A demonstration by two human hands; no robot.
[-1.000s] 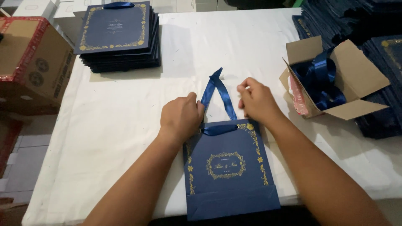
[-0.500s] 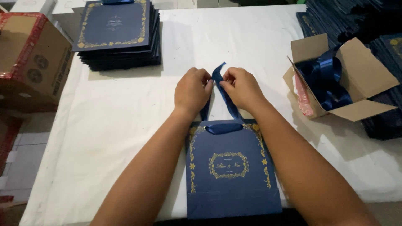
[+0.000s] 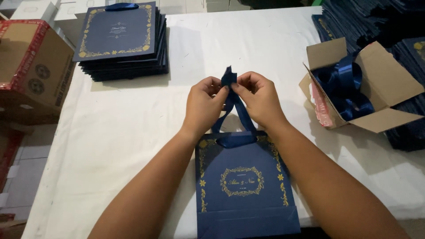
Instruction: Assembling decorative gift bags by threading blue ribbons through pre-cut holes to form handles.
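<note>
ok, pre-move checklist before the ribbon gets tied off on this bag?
1. Left hand pinches ribbon: ok.
2. Right hand pinches ribbon: ok.
3. Bag lies flat on the table: ok.
4. Ribbon strands run from the bag's top edge up to the fingers: ok.
5. Knot formed between the fingers: cannot tell, hidden.
6. Spare ribbon in the box at right: ok.

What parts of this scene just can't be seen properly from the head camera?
- Ribbon ends: pinched between the left hand and right hand, so any knot is hidden by the fingers.
- Navy bag: its bottom is cut off by the lower edge.
- Open carton of ribbon: its depth lies in shadow.
- Dark stacks top right: too dim to count.
- Brown box: cut by the left edge.
</note>
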